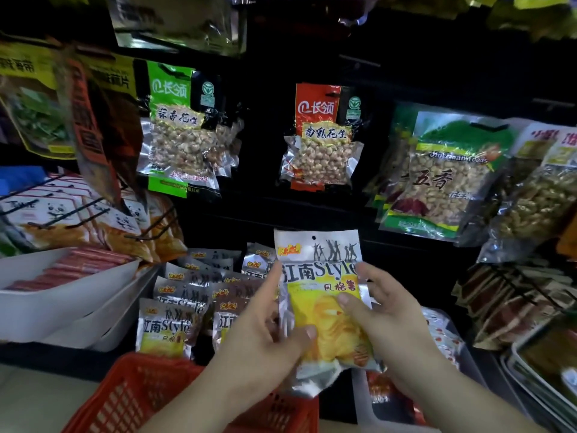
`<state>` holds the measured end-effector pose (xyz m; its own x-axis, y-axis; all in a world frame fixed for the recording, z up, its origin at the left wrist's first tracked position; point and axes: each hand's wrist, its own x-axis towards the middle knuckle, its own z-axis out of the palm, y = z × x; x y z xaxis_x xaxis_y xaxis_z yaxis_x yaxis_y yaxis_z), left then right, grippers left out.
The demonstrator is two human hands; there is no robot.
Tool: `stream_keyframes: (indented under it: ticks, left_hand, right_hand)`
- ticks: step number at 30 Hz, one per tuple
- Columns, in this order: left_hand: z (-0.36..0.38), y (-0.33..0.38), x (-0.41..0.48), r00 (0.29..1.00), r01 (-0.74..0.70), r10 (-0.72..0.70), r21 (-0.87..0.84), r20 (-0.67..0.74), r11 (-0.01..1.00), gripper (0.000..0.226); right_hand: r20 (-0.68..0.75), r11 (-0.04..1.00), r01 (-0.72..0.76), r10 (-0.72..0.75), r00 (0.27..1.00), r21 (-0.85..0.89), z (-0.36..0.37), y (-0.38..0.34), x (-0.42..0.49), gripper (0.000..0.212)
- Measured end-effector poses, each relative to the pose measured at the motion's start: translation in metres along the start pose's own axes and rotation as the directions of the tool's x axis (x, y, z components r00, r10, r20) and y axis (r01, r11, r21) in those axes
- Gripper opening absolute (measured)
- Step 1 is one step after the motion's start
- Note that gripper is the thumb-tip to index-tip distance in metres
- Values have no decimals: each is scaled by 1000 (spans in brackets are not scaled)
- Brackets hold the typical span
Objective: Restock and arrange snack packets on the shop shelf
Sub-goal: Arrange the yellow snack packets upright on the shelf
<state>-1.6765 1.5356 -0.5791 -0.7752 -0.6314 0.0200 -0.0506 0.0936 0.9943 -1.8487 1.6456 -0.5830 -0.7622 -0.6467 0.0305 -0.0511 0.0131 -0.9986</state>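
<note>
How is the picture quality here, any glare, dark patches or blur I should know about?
Head view: the chip packet held by the left hand and right hand is sharp and bright, its foil edges glinting; the upper shelf backing is nearly black; the orange hanging packet at left is smeared; the frame's edges bend from the wide angle.

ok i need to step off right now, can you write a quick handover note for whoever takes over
Left hand: grips the left edge of the snack packet, thumb on its front.
Right hand: holds the packet's right side, thumb on its front.
Packet: held upright between both hands, not yet placed.
Done: several matching packets stand in rows to the left of the hands.
Left: set this packet in with them. The red basket sits below the hands, its contents hidden.
</note>
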Motion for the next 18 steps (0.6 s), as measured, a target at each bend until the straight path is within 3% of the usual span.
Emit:
stream_keyframes:
  ticks: [2,5,8,11,15,18]
  left_hand:
    - [0,0,-1,1000,-1,1,-9,27,1000,96]
    - [-8,1,-1,998,-37,34,-53,-50,998,79]
    - [-14,0,-2,999,20,-19,-40,33,999,64]
    - [-18,-1,-3,989,92,-83,-68,122,993,79]
    - [-20,-4,0,996,62,-58,-49,63,997,82]
    - [-14,-4,-2,995,29,-23,-62,97,998,84]
  right_hand:
    - [105,1000,-17,18,994,-9,-5,-4,1,54]
    - [404,987,-145,161,901,-69,-12,-13,-4,72]
    - [385,982,-156,186,904,-109,-10,-14,-5,77]
    - [350,982,-147,179,920,-115,-10,-13,1,77]
    - [514,965,-185,256,819,-185,-18,-11,1,102]
    - [506,952,-164,277,817,-257,-18,-9,1,104]
